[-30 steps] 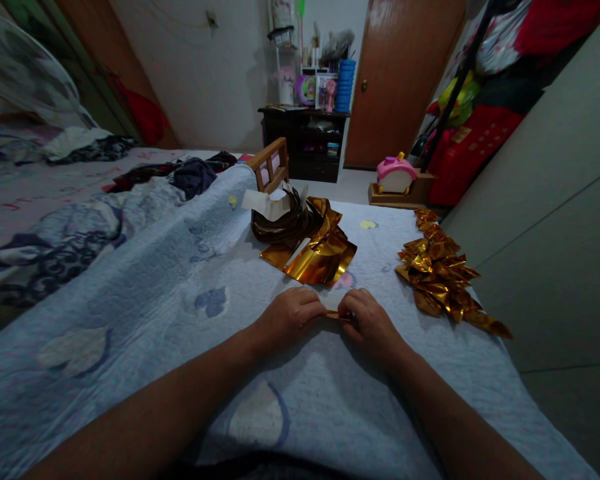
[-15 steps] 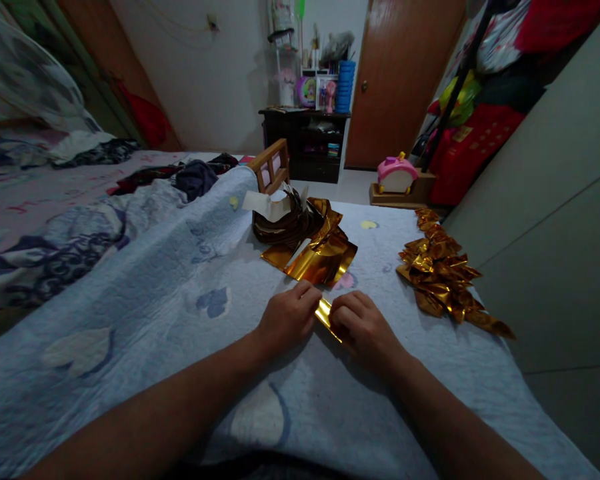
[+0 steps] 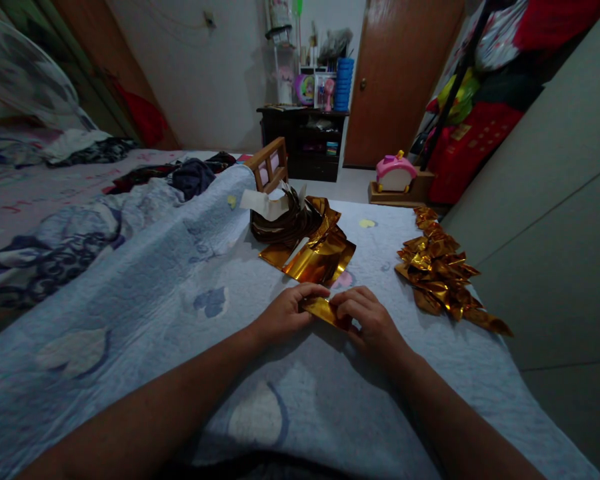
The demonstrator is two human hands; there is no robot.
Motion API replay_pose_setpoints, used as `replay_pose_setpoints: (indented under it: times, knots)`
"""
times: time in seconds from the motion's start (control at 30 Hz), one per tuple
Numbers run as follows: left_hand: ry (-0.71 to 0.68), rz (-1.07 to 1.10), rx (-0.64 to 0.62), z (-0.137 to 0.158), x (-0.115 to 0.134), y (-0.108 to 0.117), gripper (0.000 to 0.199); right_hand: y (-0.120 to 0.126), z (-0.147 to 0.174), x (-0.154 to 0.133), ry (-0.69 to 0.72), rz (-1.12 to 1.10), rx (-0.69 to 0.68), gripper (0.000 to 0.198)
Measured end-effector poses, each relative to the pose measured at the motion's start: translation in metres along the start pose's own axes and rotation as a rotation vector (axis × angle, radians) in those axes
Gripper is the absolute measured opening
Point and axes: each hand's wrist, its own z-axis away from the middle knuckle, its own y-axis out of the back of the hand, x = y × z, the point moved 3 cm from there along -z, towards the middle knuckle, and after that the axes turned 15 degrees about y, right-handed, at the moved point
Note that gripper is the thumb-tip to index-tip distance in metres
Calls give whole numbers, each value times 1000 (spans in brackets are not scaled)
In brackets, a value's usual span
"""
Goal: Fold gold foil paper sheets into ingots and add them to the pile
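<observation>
A folded strip of shiny gold foil paper (image 3: 325, 311) is stretched between my two hands, just above the quilt. My left hand (image 3: 287, 311) grips its left end, thumb below and fingers above. The right end is pinched by my right hand (image 3: 367, 319), whose curled fingers cover part of it. Just beyond my hands lie loose gold foil sheets (image 3: 315, 259), flat and creased. Behind them sits a dark brown stack of paper (image 3: 280, 227) with a white wrapper (image 3: 265, 203) on top. A pile of folded gold foil pieces (image 3: 437, 273) rests to the right.
A pale blue quilt (image 3: 180, 360) with heart patterns covers the bed under my hands. At its far end stands a wooden bed rail (image 3: 270, 163). Clothes (image 3: 193, 179) lie on the left. A pale cabinet (image 3: 555, 220) rises along the right side.
The foil strip has turned to lie more level. My left hand has opened its grip around the left end, and the right fingers have shifted along the strip.
</observation>
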Motion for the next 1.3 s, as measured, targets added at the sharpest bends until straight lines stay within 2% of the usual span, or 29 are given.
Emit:
replay_pose_setpoints:
  times: [0.17, 0.37, 0.53, 0.63, 0.73, 0.87, 1.17, 1.3]
  knots:
    - [-163, -352, 41, 4, 8, -1, 41, -10, 4, 5, -23, 10, -131, 14]
    - [-210, -716, 189, 8, 4, -3, 42, -16, 6, 4, -26, 15, -214, 11]
    - [-340, -841, 280, 12, 9, 0, 21, -16, 4, 1, -28, -11, -182, 11]
    - [-408, -907, 271, 12, 13, -3, 11, -16, 4, 3, -88, -9, -182, 16]
    - [-424, -981, 225, 10, 13, -7, 10, -15, 6, 8, -162, 101, -186, 21]
    - [-422, -1094, 233, 10, 10, -11, 12, -14, 9, 12, -214, 197, -215, 25]
    - [-581, -1278, 249, 16, 9, -18, 13, -10, 7, 17, -168, 324, -230, 24]
    - [-593, -1289, 248, 16, 9, -20, 16, -10, 8, 20, -159, 321, -260, 20]
